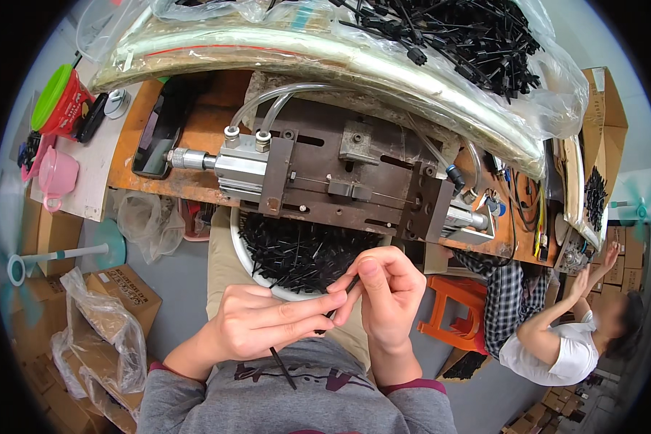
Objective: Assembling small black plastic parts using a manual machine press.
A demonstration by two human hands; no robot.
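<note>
My left hand (257, 322) is closed, with its fingertips reaching toward the right hand. A thin black stick (283, 369) sticks out below its palm, and a small black end shows under the fingertips. With thumb and fingers pinched, my right hand (389, 298) grips a slim black plastic piece (351, 285) between the two hands. Its exact kind cannot be made out. Just beyond the hands, a white round basin (240, 249) on my lap is full of similar black pieces (304, 249). Above it a metal fixture (340, 210) with air cylinders is mounted at the bench edge.
A large plastic bag (325, 61) of black parts lies across the back of the wooden bench (134, 137). A phone (159, 137) lies left of the fixture's cylinder (242, 170). An orange stool (452, 315) and a seated co-worker (557, 347) are at the right.
</note>
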